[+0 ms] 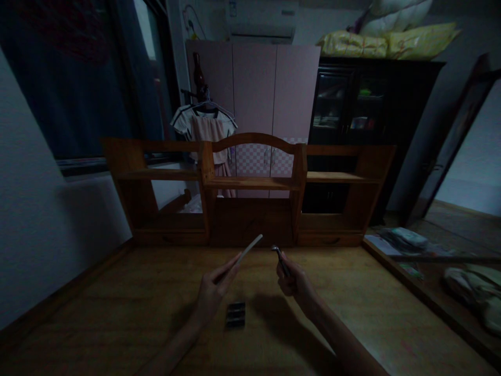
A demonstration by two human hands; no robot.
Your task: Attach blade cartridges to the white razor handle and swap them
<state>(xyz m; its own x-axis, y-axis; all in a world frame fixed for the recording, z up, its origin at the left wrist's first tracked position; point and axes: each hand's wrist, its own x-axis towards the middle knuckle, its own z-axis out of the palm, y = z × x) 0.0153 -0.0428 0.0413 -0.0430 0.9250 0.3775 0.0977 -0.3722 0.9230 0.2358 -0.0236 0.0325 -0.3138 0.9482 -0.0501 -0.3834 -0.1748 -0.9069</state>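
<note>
My left hand [217,287] is closed around a slim, pale stick [250,248], which points up and to the right. Its exact kind is hard to tell in the dim light. In my right hand [295,282] is a small hand tool [281,261] with a dark handle and a shiny, curved metal head. The two tips are apart, the tool's head just right of the stick's end, both above the wooden tabletop [156,292]. Below and between my hands lies a small dark rectangular item [235,315] with several sections.
A wooden shelf unit [254,183] stands along the table's far edge. A raised wooden rail [422,295] borders the right side, with bags and cloth [477,292] beyond it. A white wall [58,235] is at the left. Behind are pink wardrobes [254,94] and hanging clothes [207,122].
</note>
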